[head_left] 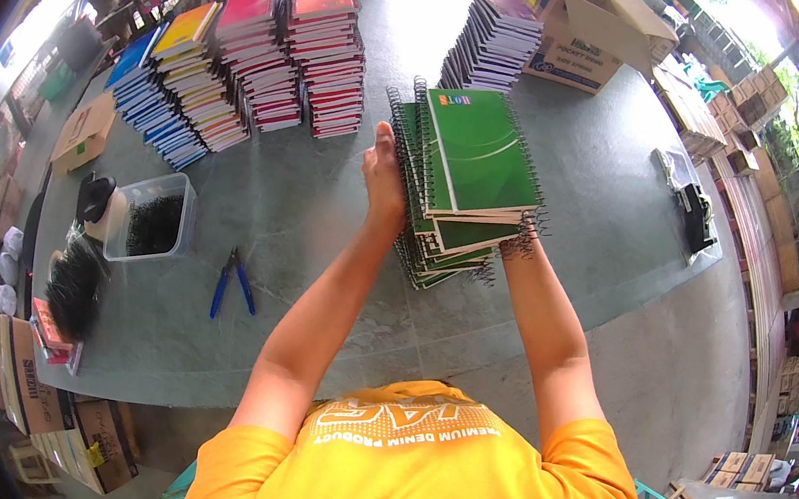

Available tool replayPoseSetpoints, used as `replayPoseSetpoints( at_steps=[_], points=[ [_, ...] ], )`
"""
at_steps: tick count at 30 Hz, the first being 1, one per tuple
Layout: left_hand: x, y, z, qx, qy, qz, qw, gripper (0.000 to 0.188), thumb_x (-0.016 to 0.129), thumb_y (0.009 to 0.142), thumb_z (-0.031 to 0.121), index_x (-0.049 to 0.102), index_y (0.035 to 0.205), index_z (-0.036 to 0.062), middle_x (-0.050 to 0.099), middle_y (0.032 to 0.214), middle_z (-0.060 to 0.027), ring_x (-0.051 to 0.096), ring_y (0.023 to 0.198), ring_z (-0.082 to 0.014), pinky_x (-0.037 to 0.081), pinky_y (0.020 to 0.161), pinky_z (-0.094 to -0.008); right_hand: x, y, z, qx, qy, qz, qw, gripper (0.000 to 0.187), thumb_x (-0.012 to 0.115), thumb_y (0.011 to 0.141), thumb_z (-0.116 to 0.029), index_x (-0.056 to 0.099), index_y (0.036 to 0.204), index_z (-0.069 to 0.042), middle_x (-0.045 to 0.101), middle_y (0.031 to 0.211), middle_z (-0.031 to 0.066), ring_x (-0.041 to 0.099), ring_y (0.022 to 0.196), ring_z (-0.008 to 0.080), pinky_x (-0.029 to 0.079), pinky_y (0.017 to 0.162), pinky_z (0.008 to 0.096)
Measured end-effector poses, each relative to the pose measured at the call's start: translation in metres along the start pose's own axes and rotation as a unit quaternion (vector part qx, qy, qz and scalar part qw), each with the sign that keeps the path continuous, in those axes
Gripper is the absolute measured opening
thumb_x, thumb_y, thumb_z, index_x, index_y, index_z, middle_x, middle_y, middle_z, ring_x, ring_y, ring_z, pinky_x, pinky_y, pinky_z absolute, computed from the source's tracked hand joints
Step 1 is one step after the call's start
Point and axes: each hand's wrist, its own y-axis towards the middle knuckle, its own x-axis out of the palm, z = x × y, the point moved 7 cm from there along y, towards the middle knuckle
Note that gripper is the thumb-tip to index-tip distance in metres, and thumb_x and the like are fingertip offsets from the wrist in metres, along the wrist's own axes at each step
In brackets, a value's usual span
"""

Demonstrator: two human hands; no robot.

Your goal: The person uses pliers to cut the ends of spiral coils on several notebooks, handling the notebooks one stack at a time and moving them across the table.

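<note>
Because the green spiral notebooks (487,161) overlapped unevenly over the table (327,193), support from both sides probably kept them together | left hand (386,185) — partly curled, thumb raised, grasping their left side | right hand (522,248) — at their right side, mostly hidden; finger closure could not be told

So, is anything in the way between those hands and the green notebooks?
Nothing visible: the left hand is against the left side of the green notebooks, and the right hand is at their lower right, partly hidden by them.
</note>
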Motion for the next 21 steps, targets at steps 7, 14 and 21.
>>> replayPoseSetpoints(
  at_steps=[7,14,21],
  points=[
    [0.0,-0.014,0.04,0.079,0.129,0.139,0.979,0.074,0.022,0.097,0.058,0.043,0.132,-0.0024,0.039,0.137,-0.0186,0.032,0.131,-0.0243,0.023,0.109,-0.0358,0.043,-0.009,-0.05,0.023,-0.003,-0.042,0.999,0.064,0.044,0.092,-0.054,0.042,0.132,-0.004,0.057,0.117,0.0091,0.058,0.097,0.0196,0.049,0.08,0.0348],
    [0.062,-0.051,0.081,0.178,0.248,-0.02,0.952,0.079,0.019,0.094,0.063,0.023,0.146,0.0027,0.018,0.151,-0.0183,0.009,0.142,-0.0302,0.007,0.115,-0.0397,0.057,0.014,-0.048,0.095,-0.153,-0.078,0.981,0.063,0.047,0.09,-0.056,0.053,0.122,-0.002,0.062,0.11,0.0133,0.063,0.094,0.0216,0.053,0.08,0.032],
    [-0.032,-0.041,0.046,0.108,0.108,0.098,0.983,0.082,0.025,0.093,0.064,0.011,0.149,0.0058,0.008,0.155,-0.0128,0.006,0.143,-0.0267,0.004,0.115,-0.039,0.009,-0.005,-0.024,0.073,-0.1,-0.037,0.992,0.061,0.05,0.091,-0.05,0.049,0.129,-0.002,0.06,0.117,0.0123,0.061,0.102,0.0217,0.053,0.084,0.0346]
  ],
)
